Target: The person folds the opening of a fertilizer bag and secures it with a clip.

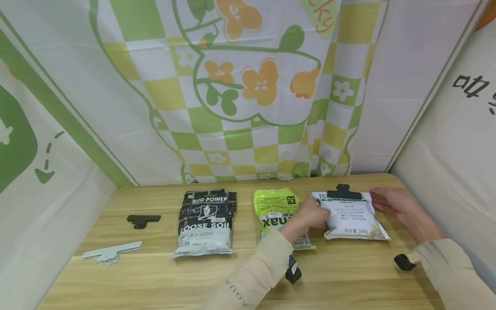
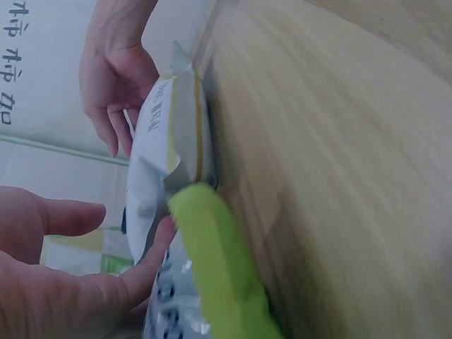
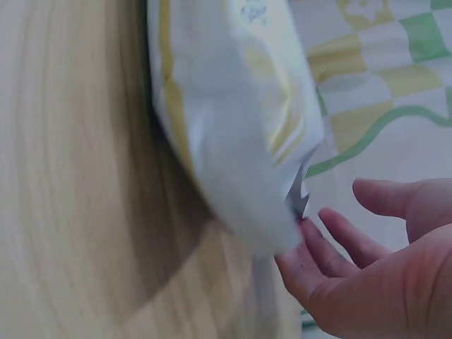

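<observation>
A white bag (image 1: 350, 217) with printed text lies at the right of the table, its top edge clamped by a black bag clip (image 1: 343, 193). At its left side is my left hand (image 1: 312, 214), reaching across a lime-green bag (image 1: 275, 211). In the left wrist view that hand (image 2: 67, 282) has thumb and fingers apart, a fingertip where the two bags meet. My right hand (image 1: 395, 206) is at the white bag's right edge. In the right wrist view its loosely extended fingers (image 3: 304, 265) come right up to the bag's corner, thumb held away.
Left of the lime-green bag lies a black and silver bag (image 1: 205, 224) marked LOOSE SOIL. Farther left are a black clip (image 1: 143, 220) and a pale grey clip (image 1: 112, 252). A patterned cloth (image 1: 248, 146) hangs behind the wooden table (image 1: 162, 275).
</observation>
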{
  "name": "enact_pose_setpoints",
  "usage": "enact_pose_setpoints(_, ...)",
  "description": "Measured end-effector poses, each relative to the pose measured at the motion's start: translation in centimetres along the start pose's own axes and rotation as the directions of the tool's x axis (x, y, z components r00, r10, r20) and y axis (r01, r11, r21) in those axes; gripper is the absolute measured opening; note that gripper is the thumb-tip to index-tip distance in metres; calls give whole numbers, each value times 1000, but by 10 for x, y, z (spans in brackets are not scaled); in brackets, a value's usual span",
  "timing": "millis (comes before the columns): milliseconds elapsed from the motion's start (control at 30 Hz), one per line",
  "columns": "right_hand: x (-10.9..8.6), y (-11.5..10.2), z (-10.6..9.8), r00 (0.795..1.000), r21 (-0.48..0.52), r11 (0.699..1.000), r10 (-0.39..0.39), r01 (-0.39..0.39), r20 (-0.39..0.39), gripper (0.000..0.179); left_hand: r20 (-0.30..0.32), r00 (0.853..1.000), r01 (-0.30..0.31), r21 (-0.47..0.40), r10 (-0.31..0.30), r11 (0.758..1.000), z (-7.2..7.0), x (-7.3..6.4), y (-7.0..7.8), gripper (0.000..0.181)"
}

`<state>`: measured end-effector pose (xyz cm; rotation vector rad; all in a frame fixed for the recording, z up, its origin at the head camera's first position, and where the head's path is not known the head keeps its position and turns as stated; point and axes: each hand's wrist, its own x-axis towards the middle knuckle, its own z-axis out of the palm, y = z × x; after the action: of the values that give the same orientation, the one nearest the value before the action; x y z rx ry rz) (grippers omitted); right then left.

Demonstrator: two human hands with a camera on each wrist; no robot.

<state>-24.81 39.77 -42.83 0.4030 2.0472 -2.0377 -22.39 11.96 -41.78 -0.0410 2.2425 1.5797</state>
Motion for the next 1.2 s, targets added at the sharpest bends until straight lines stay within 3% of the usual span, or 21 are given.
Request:
enact_pose_setpoints(167,-4,-4,7,998,-101,993,-58,55,-25,8,45,999,-21,5,21,1000,-18,-4,-1,52)
enact_pose_setpoints(333,-9,-8,15,987,-200,973,-134,115,-86,32,98,991,-85,-76,93,993,-39,-5,-6,44)
enact_pose_setpoints(467,-15,-14,27,976,-164,971,-194,176,-100,23,96,984,-138,-149,153,979,-59,-7,-12,43)
enact_pose_setpoints(567,-20,-18,38,969,-163,961,-238,224,-68,18,70,983,-157,-151,169,976,-73,-9,-15,45)
enact_pose_setpoints(733,-25,-21,58,963,-140,953,-267,268,27,36,29,987,-150,-153,156,977,-93,-13,-21,60)
enact_pose_setpoints(900,-28,-23,75,958,16,962,-273,272,88,9,-20,990,-144,-169,143,975,-112,-20,-28,68)
enact_pose_setpoints(1033,-33,-26,86,952,116,964,-258,241,165,15,-60,987,-160,-168,152,973,-125,-26,-35,67)
enact_pose_setpoints(1133,-37,-28,96,949,108,973,-222,202,225,9,-76,985,-167,-188,155,968,-133,-30,-42,68)
enact_pose_setpoints(1200,-40,-28,104,945,78,980,-198,184,261,17,-84,983,-175,-179,162,968,-138,-31,-47,69)
